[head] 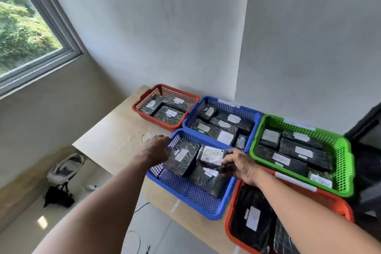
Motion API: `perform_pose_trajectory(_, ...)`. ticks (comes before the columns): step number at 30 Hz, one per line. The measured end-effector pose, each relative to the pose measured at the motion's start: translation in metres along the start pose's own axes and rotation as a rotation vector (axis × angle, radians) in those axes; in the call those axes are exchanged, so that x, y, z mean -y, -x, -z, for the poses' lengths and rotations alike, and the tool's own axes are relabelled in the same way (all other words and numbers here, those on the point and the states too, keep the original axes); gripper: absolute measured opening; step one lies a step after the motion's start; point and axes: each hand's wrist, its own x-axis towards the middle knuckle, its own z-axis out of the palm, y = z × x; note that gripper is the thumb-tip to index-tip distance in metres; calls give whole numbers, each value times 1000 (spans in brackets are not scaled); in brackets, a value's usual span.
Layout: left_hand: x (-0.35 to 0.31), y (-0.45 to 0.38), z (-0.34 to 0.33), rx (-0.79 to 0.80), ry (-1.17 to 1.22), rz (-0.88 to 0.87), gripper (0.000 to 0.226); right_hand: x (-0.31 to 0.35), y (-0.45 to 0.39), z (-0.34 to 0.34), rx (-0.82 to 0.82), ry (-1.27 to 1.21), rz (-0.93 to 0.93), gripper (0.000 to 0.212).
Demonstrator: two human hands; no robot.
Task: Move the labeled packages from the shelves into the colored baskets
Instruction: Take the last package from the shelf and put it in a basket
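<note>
Pale wooden table [115, 130], white walls [144, 27]

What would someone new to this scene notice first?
Probably the bright baskets packed with black labeled packages on the table: the green basket at right and the near blue basket in the middle. Over that blue basket, the right hand holds a package, while the left hand rests at the basket's far left corner.

the white labels on the black packages carry handwriting too blurred to read, also the one on the package [211, 155] held over the near blue basket [191, 208]
</note>
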Motion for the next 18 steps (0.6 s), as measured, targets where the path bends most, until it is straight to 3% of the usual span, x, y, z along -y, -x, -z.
perform_pose_trajectory(5, 23, -41, -14, 56, -13, -112, 32, -11, -16, -18, -27, 123, -76, 39)
perform_pose_trajectory(9, 44, -67, -29, 161, 38, -226, 33, -24, -26, -44, -144, 262, -120, 48)
perform_pose_trajectory(18, 56, -80, -63, 289, 21, -393, 30, -54, -27, -90, -235, 468, -330, 36)
